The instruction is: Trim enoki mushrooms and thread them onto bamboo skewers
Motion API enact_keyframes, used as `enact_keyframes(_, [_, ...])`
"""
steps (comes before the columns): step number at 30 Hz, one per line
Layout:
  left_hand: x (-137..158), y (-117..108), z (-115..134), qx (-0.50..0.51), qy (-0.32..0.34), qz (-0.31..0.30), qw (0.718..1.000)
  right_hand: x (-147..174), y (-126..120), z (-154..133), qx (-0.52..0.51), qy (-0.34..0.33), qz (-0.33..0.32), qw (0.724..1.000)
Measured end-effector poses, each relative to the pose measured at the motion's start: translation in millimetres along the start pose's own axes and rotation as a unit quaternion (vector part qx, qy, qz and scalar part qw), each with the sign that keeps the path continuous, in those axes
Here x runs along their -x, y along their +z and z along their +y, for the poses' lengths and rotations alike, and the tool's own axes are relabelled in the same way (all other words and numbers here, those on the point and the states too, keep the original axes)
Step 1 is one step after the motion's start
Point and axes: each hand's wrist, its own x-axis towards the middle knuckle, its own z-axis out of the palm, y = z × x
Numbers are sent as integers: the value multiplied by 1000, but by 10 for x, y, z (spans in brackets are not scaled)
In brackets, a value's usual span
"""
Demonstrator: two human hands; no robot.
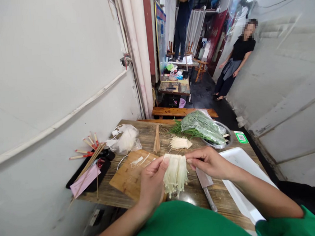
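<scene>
A flat row of pale enoki mushrooms (175,174) hangs between my two hands, root ends up and thin stems dangling. My left hand (153,179) is closed, its thumb and fingers pinching the upper left end of the row. With fingertips pressed together, my right hand (207,161) grips the upper right end; whether a skewer runs through there I cannot tell. Behind them, a smaller enoki bunch (180,142) lies on the table. A wooden cutting board (127,175) with some loose strands is at left, and a cleaver (205,181) lies below my right hand.
On the wooden table (144,128) are a bundle of bamboo skewers (156,139), a plastic bag (126,138), bagged green vegetables (201,125) and a white tray (240,159). A black container (104,173) holds more sticks. Two people stand farther back, one raised on furniture.
</scene>
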Motion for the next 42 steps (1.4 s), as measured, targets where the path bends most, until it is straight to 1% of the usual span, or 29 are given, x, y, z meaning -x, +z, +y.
enact_keyframes(4, [-2,32,0,24,-6,11,1000,6,-6,-14,5,1,-3,1000])
enact_keyframes(12, [13,73,14,34,1,22,999,-6,-2,-18,10,-5,1,1000])
enact_keyframes(18, [21,55,15,3,21,11,1000,-15,5,-24,7,-4,4,1000])
enact_keyframes(24, [19,53,20,1,18,-6,1000,-16,8,-20,8,-12,11,1000])
enact_keyframes(30, [-4,59,13,-21,15,1,1000,-11,18,13,-1,-15,18,1000])
enact_keyframes(42, [-32,11,-15,-77,28,-14,997,-35,29,24,30,-8,26,999])
